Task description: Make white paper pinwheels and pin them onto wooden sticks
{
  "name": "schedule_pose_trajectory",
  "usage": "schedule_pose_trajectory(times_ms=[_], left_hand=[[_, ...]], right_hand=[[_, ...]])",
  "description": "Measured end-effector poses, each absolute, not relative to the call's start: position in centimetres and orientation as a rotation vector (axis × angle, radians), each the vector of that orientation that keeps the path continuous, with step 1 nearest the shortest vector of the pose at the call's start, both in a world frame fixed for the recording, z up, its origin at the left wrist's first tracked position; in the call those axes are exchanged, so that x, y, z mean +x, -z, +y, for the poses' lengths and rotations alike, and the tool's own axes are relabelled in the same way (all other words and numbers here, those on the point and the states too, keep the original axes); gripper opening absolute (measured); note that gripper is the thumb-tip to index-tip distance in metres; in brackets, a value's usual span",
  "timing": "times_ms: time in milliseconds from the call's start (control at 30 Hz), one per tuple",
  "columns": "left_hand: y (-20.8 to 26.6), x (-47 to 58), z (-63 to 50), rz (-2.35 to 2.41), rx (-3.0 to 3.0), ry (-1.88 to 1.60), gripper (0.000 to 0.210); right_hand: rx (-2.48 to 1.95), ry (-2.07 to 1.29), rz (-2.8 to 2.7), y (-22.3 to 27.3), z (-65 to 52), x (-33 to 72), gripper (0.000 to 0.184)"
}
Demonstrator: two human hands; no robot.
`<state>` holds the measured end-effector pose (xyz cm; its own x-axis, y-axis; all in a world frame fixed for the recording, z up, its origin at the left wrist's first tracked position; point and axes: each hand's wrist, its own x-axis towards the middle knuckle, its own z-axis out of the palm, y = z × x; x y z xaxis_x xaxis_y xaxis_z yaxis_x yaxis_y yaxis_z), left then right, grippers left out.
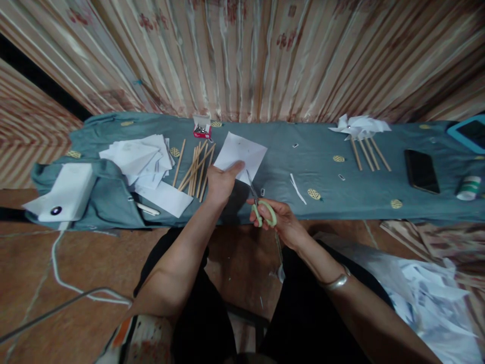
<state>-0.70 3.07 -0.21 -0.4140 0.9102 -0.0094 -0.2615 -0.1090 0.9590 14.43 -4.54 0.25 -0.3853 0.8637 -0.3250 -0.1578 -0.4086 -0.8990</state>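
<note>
My left hand (222, 183) pinches a square sheet of white paper (242, 151) by its near edge, thumb on top. In my right hand (278, 216) is a pair of scissors (268, 212) with pale green handles. The scissor blades point up at the paper's near corner and touch or overlap it. Just left of the paper lie several thin wooden sticks (195, 169). Behind them stands a small red and white box (202, 127) of metal pins. Thin white paper strips (298, 189) rest to the right of the scissors.
A pile of cut white paper (136, 156) lies on the left of the green cloth (280, 136), beside a white device (74, 189) and a pen-like cutter (147, 209). On the right are paper pinwheels (359, 126) on sticks, a phone (421, 171) and a small bottle (469, 187).
</note>
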Motion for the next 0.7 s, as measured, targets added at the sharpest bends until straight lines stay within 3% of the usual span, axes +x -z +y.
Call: schedule_pose_trajectory(times_ms=[700], left_hand=[[0.44, -0.64, 2.80, 1.272, 0.786, -1.622, 0.035]], right_hand=[[-1.131, -1.847, -1.089, -0.27, -4.51, 14.38, 0.048]])
